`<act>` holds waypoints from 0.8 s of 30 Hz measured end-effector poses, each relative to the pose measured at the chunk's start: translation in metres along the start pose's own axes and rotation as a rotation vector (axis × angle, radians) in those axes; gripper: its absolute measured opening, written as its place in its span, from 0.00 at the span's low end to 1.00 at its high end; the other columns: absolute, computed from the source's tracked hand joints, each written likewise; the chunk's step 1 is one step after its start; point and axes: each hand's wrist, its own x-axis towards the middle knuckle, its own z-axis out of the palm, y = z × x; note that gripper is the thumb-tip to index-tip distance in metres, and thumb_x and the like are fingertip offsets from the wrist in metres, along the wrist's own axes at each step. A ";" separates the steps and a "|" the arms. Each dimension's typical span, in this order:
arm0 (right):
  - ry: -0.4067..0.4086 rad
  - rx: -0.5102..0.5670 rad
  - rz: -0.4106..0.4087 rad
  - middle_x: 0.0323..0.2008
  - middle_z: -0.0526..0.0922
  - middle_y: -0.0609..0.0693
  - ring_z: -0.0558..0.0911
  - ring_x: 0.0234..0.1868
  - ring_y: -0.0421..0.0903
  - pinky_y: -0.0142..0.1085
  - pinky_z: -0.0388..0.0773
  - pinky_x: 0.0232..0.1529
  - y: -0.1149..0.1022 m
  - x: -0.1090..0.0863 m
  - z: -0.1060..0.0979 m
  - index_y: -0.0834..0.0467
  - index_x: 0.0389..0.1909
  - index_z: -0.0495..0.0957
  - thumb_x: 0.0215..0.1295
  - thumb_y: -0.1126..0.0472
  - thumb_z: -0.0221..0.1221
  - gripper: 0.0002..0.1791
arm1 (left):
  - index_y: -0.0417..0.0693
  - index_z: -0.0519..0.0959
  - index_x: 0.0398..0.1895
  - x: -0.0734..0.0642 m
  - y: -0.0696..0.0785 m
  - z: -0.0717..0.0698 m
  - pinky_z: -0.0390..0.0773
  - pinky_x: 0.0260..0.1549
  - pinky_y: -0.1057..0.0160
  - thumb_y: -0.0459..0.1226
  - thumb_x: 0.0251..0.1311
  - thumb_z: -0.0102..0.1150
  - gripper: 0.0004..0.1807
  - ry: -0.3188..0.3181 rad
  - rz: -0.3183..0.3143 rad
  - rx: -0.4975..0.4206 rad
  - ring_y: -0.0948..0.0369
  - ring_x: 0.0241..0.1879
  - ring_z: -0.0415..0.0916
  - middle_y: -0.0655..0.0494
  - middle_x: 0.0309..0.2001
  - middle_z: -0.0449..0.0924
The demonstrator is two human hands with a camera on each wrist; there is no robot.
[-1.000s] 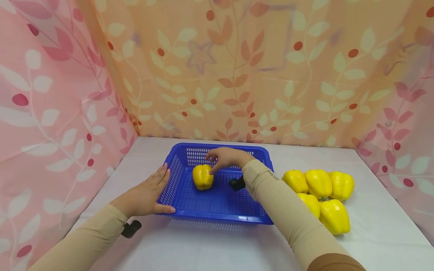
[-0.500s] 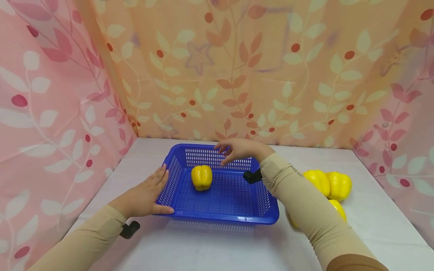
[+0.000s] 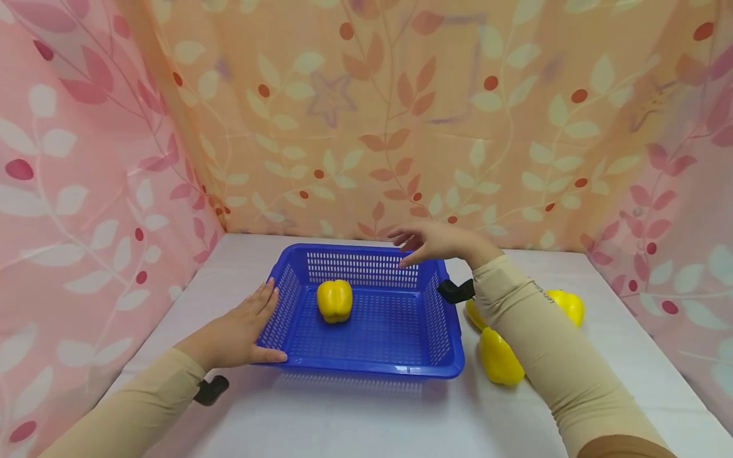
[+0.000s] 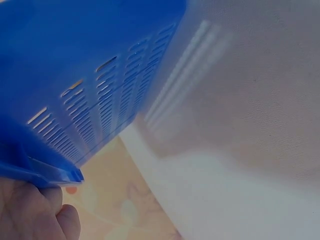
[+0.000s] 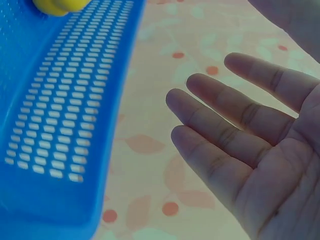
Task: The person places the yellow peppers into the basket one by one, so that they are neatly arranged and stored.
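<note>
Leaf-patterned cloth [image 3: 355, 140] backs a white-covered table [image 3: 355, 423]. The right hand [image 3: 438, 243] holds nothing, fingers relaxed, near the far right corner of the blue basket [image 3: 366, 367]; the left hand [image 3: 235, 332] rests along the left rim, fingers straight, steadying rather than clasping. One yellow pepper [image 3: 335, 301] sits inside, left of centre; the loose peppers [image 3: 499, 357] lie right of the basket, partly hidden by the right sleeve [image 3: 550, 343]. A dipping forearm could knock those rolling, and the black wrist mount [image 3: 456, 291] might snag the rim and shift everything.
</note>
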 end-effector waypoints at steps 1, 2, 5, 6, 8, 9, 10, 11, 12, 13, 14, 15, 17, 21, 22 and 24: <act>0.009 -0.006 0.000 0.56 0.73 0.53 0.76 0.54 0.50 0.41 0.75 0.51 0.001 -0.004 -0.002 0.49 0.62 0.66 0.51 0.53 0.67 0.35 | 0.33 0.44 0.69 0.000 0.000 0.000 0.51 0.63 0.44 0.75 0.39 0.45 0.66 0.000 0.000 -0.001 0.43 0.69 0.36 0.38 0.71 0.34; 0.014 -0.008 0.003 0.56 0.73 0.53 0.75 0.55 0.50 0.41 0.75 0.51 0.002 -0.008 -0.004 0.49 0.62 0.66 0.51 0.53 0.67 0.36 | 0.33 0.44 0.69 -0.001 0.000 -0.001 0.50 0.63 0.44 0.75 0.39 0.45 0.66 0.001 0.000 -0.001 0.43 0.69 0.36 0.38 0.71 0.35; 0.027 0.001 0.010 0.57 0.72 0.53 0.73 0.57 0.52 0.42 0.74 0.52 0.007 -0.021 -0.010 0.50 0.62 0.66 0.51 0.52 0.67 0.36 | 0.33 0.45 0.69 -0.001 0.000 -0.001 0.50 0.63 0.45 0.75 0.39 0.44 0.66 0.007 0.007 -0.002 0.43 0.69 0.37 0.38 0.71 0.35; 0.032 0.002 0.008 0.57 0.72 0.54 0.73 0.57 0.52 0.43 0.74 0.52 0.009 -0.026 -0.012 0.50 0.62 0.65 0.52 0.52 0.66 0.36 | 0.33 0.45 0.69 -0.001 0.000 0.000 0.49 0.63 0.45 0.76 0.39 0.43 0.66 0.009 0.008 -0.002 0.43 0.69 0.37 0.38 0.71 0.35; 0.036 0.013 0.005 0.58 0.71 0.54 0.72 0.58 0.54 0.44 0.74 0.52 0.014 -0.037 -0.015 0.50 0.63 0.65 0.52 0.53 0.66 0.36 | 0.33 0.45 0.69 0.000 0.000 0.000 0.49 0.64 0.45 0.76 0.39 0.42 0.66 0.011 0.010 0.003 0.43 0.69 0.36 0.38 0.71 0.34; 0.038 0.018 -0.002 0.58 0.71 0.55 0.71 0.58 0.54 0.45 0.73 0.52 0.017 -0.042 -0.016 0.51 0.63 0.65 0.52 0.54 0.66 0.36 | 0.33 0.44 0.69 0.000 0.000 0.001 0.49 0.64 0.45 0.76 0.39 0.41 0.66 0.010 0.009 0.003 0.44 0.69 0.36 0.38 0.71 0.34; 0.039 0.023 -0.001 0.59 0.71 0.54 0.71 0.59 0.54 0.45 0.73 0.53 0.020 -0.047 -0.018 0.51 0.63 0.64 0.53 0.54 0.66 0.35 | 0.34 0.44 0.69 0.001 0.000 0.001 0.49 0.64 0.45 0.77 0.38 0.41 0.67 0.009 0.007 0.005 0.44 0.70 0.36 0.39 0.71 0.34; 0.049 0.019 0.002 0.59 0.71 0.55 0.71 0.58 0.55 0.46 0.73 0.53 0.024 -0.052 -0.019 0.51 0.63 0.64 0.53 0.54 0.65 0.35 | 0.34 0.44 0.69 0.001 0.000 0.001 0.50 0.64 0.45 0.77 0.38 0.41 0.67 0.007 0.004 0.007 0.44 0.70 0.36 0.39 0.71 0.34; 0.060 0.011 0.007 0.58 0.71 0.55 0.71 0.58 0.55 0.47 0.72 0.53 0.027 -0.057 -0.021 0.52 0.63 0.64 0.53 0.54 0.65 0.36 | 0.34 0.44 0.69 0.001 0.000 0.002 0.50 0.63 0.45 0.77 0.38 0.40 0.67 0.006 0.003 0.009 0.44 0.70 0.36 0.39 0.71 0.34; 0.072 0.006 0.015 0.57 0.72 0.55 0.72 0.57 0.55 0.47 0.72 0.54 0.030 -0.061 -0.022 0.52 0.63 0.65 0.53 0.54 0.65 0.35 | 0.34 0.44 0.69 0.001 0.000 0.002 0.50 0.63 0.45 0.77 0.38 0.40 0.67 0.005 0.002 0.006 0.44 0.70 0.36 0.39 0.71 0.34; 0.084 -0.008 0.023 0.56 0.73 0.55 0.72 0.57 0.55 0.48 0.71 0.54 0.033 -0.066 -0.023 0.53 0.63 0.65 0.53 0.54 0.65 0.35 | 0.34 0.44 0.70 0.000 0.000 0.002 0.50 0.63 0.45 0.77 0.38 0.40 0.67 0.002 0.000 0.005 0.44 0.70 0.36 0.39 0.71 0.34; 0.094 -0.016 0.027 0.56 0.73 0.56 0.73 0.57 0.55 0.48 0.71 0.55 0.036 -0.070 -0.024 0.54 0.62 0.65 0.53 0.54 0.65 0.35 | 0.34 0.44 0.69 0.000 0.000 0.001 0.50 0.63 0.45 0.77 0.38 0.40 0.67 0.001 -0.001 0.004 0.44 0.70 0.36 0.39 0.71 0.34; 0.119 -0.040 0.044 0.54 0.74 0.57 0.74 0.55 0.56 0.49 0.70 0.55 0.042 -0.079 -0.026 0.56 0.62 0.65 0.53 0.53 0.65 0.35 | 0.34 0.44 0.69 0.000 0.001 0.001 0.49 0.64 0.45 0.77 0.38 0.40 0.67 0.001 0.001 0.002 0.44 0.70 0.36 0.39 0.71 0.34; 0.134 -0.046 0.034 0.53 0.75 0.58 0.74 0.54 0.57 0.51 0.70 0.54 0.053 -0.096 -0.030 0.57 0.61 0.66 0.53 0.53 0.65 0.34 | 0.34 0.44 0.69 0.000 0.001 0.001 0.49 0.64 0.45 0.77 0.38 0.40 0.67 0.004 0.004 0.001 0.44 0.70 0.36 0.39 0.71 0.34; 0.138 -0.046 0.027 0.53 0.75 0.59 0.74 0.54 0.58 0.51 0.70 0.54 0.056 -0.100 -0.031 0.57 0.61 0.66 0.53 0.54 0.65 0.34 | 0.34 0.44 0.69 0.000 0.001 0.001 0.49 0.64 0.45 0.77 0.38 0.40 0.67 0.004 0.004 0.003 0.44 0.70 0.36 0.39 0.71 0.34; 0.146 -0.046 0.021 0.53 0.74 0.59 0.74 0.54 0.58 0.51 0.70 0.54 0.060 -0.109 -0.032 0.57 0.61 0.66 0.53 0.54 0.65 0.34 | 0.34 0.44 0.70 0.000 0.001 0.001 0.50 0.63 0.45 0.77 0.38 0.41 0.67 0.001 0.000 0.006 0.44 0.70 0.36 0.39 0.71 0.34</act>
